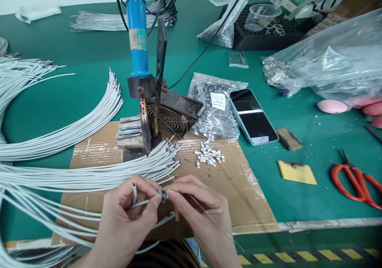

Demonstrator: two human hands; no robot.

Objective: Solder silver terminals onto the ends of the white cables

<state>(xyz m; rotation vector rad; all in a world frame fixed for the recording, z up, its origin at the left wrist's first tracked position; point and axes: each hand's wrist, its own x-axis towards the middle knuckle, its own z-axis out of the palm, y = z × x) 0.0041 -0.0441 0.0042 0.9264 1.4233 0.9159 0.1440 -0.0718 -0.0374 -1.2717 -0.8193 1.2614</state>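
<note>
My left hand (128,214) is closed around the end of a white cable (142,203), pinching it near the tip. My right hand (198,206) pinches a small component at that cable tip (163,196), and a thin solder wire (209,216) runs back over it. Both hands meet above a cardboard sheet (238,188). Just beyond them, a bundle of white cables (89,174) ends under a fixed soldering iron (145,128) with a blue handle (136,29). A little pile of small white connectors (209,156) lies to the right.
A small fan (173,116) sits behind the iron. Bags of parts (213,106), a phone (253,116), two sponge pieces (295,171), red scissors (356,182) and a large plastic bag (328,61) lie on the green table. More white cables (74,124) curve at left.
</note>
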